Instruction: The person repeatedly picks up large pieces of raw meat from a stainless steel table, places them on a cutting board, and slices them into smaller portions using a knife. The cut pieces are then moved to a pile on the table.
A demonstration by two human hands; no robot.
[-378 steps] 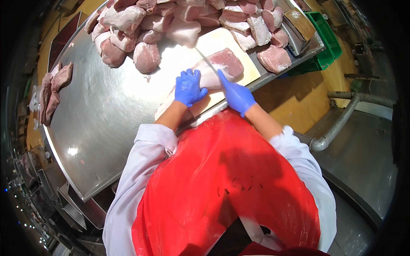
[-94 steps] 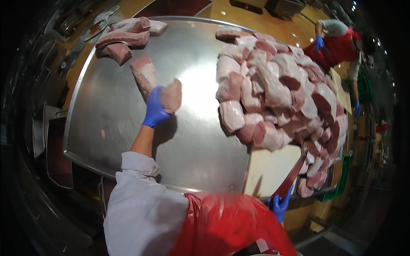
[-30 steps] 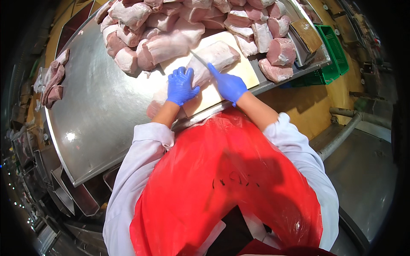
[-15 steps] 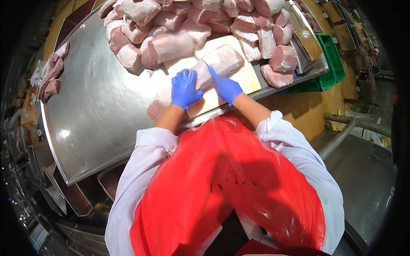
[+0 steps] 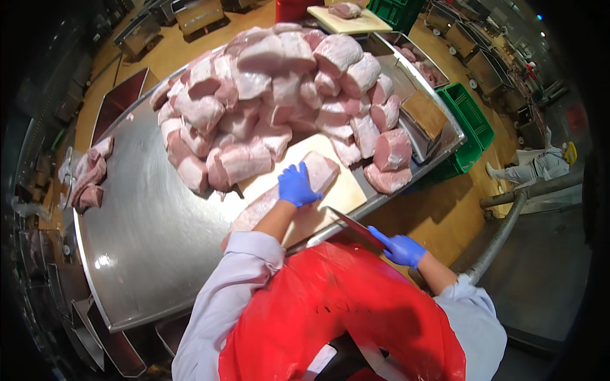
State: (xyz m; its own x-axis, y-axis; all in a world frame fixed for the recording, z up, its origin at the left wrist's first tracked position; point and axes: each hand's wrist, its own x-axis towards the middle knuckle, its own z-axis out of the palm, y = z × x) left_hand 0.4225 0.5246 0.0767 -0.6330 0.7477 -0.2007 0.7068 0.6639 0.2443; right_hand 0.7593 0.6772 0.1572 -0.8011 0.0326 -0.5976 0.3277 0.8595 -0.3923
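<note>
Steel tabletop (image 5: 146,254) under me, heaped with pale pink pork cuts (image 5: 273,95) behind the white cutting board (image 5: 346,190). My left hand (image 5: 297,185) lies flat on the long pork piece (image 5: 286,197) lying across the board, pinning it. My right hand (image 5: 400,249), drawn off past the tabletop's edge, grips the knife (image 5: 356,227). I judge I'm between cuts; next the blade must return to the meat, clear of my fingers.

Our left hand (image 5: 297,185) in a blue glove, our right hand (image 5: 400,248) gloved the same blue, pale long sleeves (image 5: 238,279), a glossy red apron (image 5: 337,317) at six o'clock
</note>
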